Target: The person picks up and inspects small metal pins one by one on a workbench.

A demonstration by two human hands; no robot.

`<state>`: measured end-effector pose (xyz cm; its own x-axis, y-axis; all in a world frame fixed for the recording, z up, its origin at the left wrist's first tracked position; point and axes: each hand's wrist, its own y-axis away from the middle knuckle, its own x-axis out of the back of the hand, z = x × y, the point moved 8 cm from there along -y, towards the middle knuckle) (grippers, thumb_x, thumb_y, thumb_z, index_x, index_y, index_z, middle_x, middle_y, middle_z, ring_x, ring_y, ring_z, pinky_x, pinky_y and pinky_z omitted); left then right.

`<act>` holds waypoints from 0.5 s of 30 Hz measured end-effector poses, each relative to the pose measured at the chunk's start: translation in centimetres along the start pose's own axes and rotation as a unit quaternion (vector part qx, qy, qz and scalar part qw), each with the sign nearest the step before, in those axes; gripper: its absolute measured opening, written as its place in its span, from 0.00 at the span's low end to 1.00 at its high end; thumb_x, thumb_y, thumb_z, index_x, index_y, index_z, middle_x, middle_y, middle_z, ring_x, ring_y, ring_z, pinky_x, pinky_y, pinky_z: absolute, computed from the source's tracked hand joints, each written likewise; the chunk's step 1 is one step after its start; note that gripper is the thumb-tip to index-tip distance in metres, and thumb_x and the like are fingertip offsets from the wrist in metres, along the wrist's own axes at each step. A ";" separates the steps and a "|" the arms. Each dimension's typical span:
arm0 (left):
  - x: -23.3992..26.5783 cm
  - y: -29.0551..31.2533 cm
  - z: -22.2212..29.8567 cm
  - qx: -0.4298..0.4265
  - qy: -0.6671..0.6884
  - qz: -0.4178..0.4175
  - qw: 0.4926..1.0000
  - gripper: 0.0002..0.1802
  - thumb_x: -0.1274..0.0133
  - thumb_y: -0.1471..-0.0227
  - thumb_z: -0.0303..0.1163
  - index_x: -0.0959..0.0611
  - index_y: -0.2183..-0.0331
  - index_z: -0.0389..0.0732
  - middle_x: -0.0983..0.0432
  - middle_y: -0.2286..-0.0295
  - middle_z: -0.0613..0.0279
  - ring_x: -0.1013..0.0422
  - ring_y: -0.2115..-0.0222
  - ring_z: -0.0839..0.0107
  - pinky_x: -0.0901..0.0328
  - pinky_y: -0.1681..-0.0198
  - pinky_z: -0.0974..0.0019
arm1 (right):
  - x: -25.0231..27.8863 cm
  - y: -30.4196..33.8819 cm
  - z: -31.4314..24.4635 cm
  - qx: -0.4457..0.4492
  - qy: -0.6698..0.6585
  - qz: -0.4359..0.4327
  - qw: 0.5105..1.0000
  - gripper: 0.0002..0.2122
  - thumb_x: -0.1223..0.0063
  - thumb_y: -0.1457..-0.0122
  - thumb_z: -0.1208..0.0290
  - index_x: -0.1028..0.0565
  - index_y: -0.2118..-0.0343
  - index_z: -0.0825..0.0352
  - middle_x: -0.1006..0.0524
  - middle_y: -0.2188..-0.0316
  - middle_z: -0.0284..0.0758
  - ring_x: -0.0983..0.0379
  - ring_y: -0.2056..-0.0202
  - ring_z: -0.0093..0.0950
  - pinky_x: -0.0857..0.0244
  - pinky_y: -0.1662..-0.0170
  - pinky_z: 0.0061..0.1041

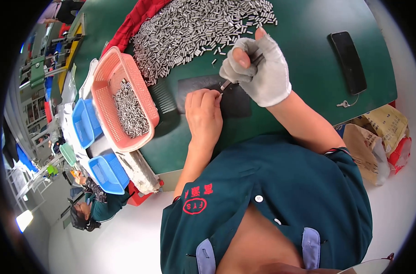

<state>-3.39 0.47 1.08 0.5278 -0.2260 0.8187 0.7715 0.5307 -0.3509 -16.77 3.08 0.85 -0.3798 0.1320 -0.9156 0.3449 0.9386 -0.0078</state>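
Observation:
My right hand (265,71) wears a pale fabric glove that leaves the thumb and a fingertip bare. It is closed around a slim metal tool (225,85) that points down to the left; its grip is mostly hidden. The tool's end meets the fingertips of my bare left hand (203,112). Those fingers are pinched together, and whatever lies between them is too small to make out. Both hands are over a dark flat mat (237,107). Beyond them spreads a large heap of small shiny metal cylinders (189,34).
Left of my hands stands a pink plastic basket (142,86) part-filled with metal cylinders. Blue baskets (108,173) sit farther left, near a co-worker (103,208). On the green table (308,55) at the right lies a black phone (348,61). Bags (365,150) stand beyond its near right edge.

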 end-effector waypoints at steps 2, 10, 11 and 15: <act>-0.1 -0.2 0.0 0.005 0.000 0.001 1.000 0.07 0.43 0.59 0.20 0.23 0.73 0.37 0.28 0.72 0.57 0.33 0.70 0.57 0.37 0.66 0.59 | 0.7 -0.1 0.2 -0.002 0.004 0.012 1.000 0.27 0.67 0.37 0.47 0.35 0.85 0.64 0.49 0.91 0.25 0.55 0.85 0.21 0.58 0.78 0.21; -0.1 0.0 -0.3 0.009 0.010 0.004 1.000 0.07 0.44 0.58 0.18 0.23 0.73 0.37 0.27 0.73 0.57 0.33 0.71 0.57 0.38 0.67 0.60 | 1.5 -0.1 1.3 -0.017 0.011 0.031 0.999 0.26 0.66 0.36 0.49 0.36 0.85 0.64 0.49 0.91 0.25 0.54 0.85 0.21 0.57 0.77 0.21; 0.0 0.0 -0.4 0.010 0.010 0.004 1.000 0.07 0.44 0.58 0.18 0.23 0.73 0.37 0.27 0.73 0.57 0.33 0.71 0.57 0.38 0.67 0.60 | 1.5 -0.1 1.4 -0.018 0.011 0.032 0.999 0.26 0.66 0.36 0.49 0.36 0.85 0.64 0.49 0.91 0.25 0.54 0.85 0.21 0.57 0.77 0.21; 0.0 0.0 -0.3 0.007 0.014 0.004 1.000 0.07 0.44 0.59 0.18 0.23 0.73 0.37 0.27 0.73 0.58 0.33 0.71 0.58 0.38 0.67 0.60 | 1.5 -0.1 1.6 -0.022 0.013 0.031 0.999 0.26 0.66 0.36 0.49 0.36 0.85 0.64 0.48 0.91 0.25 0.54 0.85 0.21 0.57 0.77 0.21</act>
<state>-3.27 0.21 0.96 0.5434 -0.2446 0.8030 0.7626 0.5438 -0.3504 -15.99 2.68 -1.20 -0.3807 0.1971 -0.9035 0.3295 0.9418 0.0667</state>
